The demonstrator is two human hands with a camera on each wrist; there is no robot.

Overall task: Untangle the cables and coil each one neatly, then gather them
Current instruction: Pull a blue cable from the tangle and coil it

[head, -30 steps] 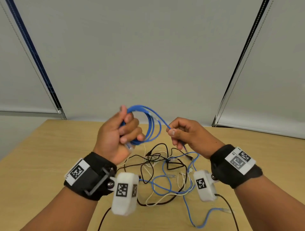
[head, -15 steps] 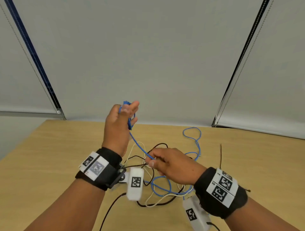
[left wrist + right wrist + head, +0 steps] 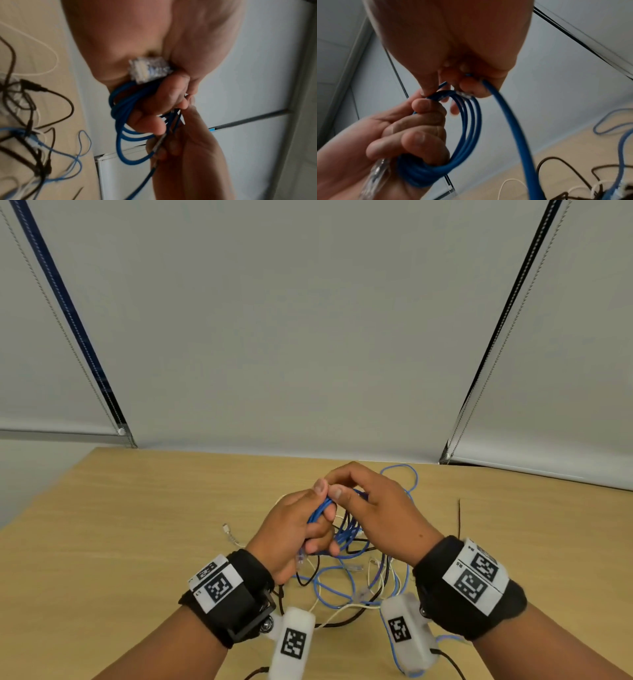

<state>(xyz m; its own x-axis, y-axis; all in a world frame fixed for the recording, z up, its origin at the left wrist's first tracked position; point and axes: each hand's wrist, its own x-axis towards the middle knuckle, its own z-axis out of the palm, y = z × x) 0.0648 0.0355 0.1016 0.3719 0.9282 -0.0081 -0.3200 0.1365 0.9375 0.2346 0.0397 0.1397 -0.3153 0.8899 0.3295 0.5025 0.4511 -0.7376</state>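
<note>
Above the table, my left hand [image 3: 320, 530] grips a coil of dark blue cable [image 3: 346, 534], fingers curled through its several loops. The coil's clear plug [image 3: 147, 70] sticks out below the palm and shows again as the plug [image 3: 375, 174] in the right wrist view. My right hand [image 3: 334, 491] pinches the free strand of the same cable [image 3: 510, 121] at the top of the coil [image 3: 469, 121], touching the left thumb. From there the strand runs down to a tangle of light blue, black and white cables [image 3: 352, 587] lying on the table under both hands.
The wooden table [image 3: 137, 525] ends at grey roller blinds behind. A white cable's end [image 3: 227, 530] lies left of the tangle. A light blue loop [image 3: 407, 474] reaches toward the far edge, and a thin black cable end [image 3: 460, 518] lies to the right.
My left hand has come down from its raised position. My right hand has risen from the tangle with the blue strand and now meets the left hand at the coil.
</note>
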